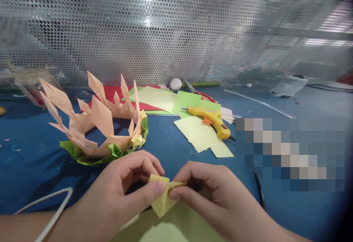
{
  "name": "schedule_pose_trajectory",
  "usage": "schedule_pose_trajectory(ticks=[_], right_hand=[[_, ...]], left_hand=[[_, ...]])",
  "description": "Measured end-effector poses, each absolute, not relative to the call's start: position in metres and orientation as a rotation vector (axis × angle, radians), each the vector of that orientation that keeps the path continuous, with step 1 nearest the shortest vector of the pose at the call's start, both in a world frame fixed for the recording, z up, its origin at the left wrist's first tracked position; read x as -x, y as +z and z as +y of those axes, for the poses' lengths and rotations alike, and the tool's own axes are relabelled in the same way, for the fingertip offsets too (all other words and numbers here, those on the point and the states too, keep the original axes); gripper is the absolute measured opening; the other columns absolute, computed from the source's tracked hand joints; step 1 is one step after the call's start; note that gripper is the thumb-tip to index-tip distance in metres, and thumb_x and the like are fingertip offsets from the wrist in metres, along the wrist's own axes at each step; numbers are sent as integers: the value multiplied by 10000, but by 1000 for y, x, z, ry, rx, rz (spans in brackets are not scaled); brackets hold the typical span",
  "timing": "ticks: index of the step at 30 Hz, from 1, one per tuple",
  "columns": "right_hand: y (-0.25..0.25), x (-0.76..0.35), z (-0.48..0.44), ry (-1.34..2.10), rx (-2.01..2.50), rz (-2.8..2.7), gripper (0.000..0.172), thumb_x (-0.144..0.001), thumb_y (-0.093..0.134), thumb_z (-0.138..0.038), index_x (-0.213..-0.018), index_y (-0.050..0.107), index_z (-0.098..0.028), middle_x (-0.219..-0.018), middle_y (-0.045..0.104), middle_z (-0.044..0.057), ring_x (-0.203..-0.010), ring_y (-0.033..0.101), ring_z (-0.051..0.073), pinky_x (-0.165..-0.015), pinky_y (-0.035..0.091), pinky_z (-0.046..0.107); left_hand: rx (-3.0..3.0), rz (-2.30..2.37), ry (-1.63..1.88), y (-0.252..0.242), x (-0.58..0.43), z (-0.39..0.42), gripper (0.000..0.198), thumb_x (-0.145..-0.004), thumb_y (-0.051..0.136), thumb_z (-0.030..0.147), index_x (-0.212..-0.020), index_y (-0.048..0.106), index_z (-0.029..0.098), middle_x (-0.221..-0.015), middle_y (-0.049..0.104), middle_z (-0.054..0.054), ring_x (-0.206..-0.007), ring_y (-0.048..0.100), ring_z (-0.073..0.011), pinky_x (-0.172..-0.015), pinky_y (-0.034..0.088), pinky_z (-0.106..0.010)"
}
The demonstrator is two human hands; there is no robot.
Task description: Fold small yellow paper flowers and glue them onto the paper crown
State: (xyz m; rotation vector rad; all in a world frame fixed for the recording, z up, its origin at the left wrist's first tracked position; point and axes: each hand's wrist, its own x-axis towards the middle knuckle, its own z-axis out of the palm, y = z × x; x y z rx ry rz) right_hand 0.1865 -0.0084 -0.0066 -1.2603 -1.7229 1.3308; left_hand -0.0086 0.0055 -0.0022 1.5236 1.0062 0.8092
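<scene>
Two hands, both clamped on one piece: left hand (135,185) with thumb pressed on the yellow folded paper (160,203), right hand (211,183) pinching its right flap. Held just above a pale yellow sheet (168,229), front and centre. Tear risk at the crease if pulled unevenly; crooked fold likely if pressed while misaligned. White cord (58,213) across left forearm (24,228): possible snag on a wide swing. Just past left hand, pink paper crown (101,115) with green trim (79,156); crushed leaves possible from a careless knuckle. Past right hand, yellow glue gun (213,114) over loose paper (194,133); hot or cold, cannot tell. If hot, burnt fingers or scorched paper from a blind reach. Farther back, red-handled scissors (207,97), then perforated screen (154,47).
</scene>
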Motion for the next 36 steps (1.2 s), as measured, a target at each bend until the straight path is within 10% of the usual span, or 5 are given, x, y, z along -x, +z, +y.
schedule_pose_trajectory(ticks=[18,36], right_hand=[[-15,-191,-12,1215,1103,-1555,134,-900,589,-205,-813,498,-250,-683,585,-48,-635,568,117,-520,398,190],[-9,-195,-14,635,978,-2038,97,-900,656,-161,-909,691,-250,-1031,741,56,-1140,644,170,-892,548,194]], left_hand=[[-1452,932,933,-13,9,4,183,-786,717,146,-880,701,302,-779,714,75,-736,673,-111,-675,540,-150],[-1168,873,806,0,2,3,176,-701,754,46,-678,628,167,-631,631,65,-594,636,-71,-570,565,-132]])
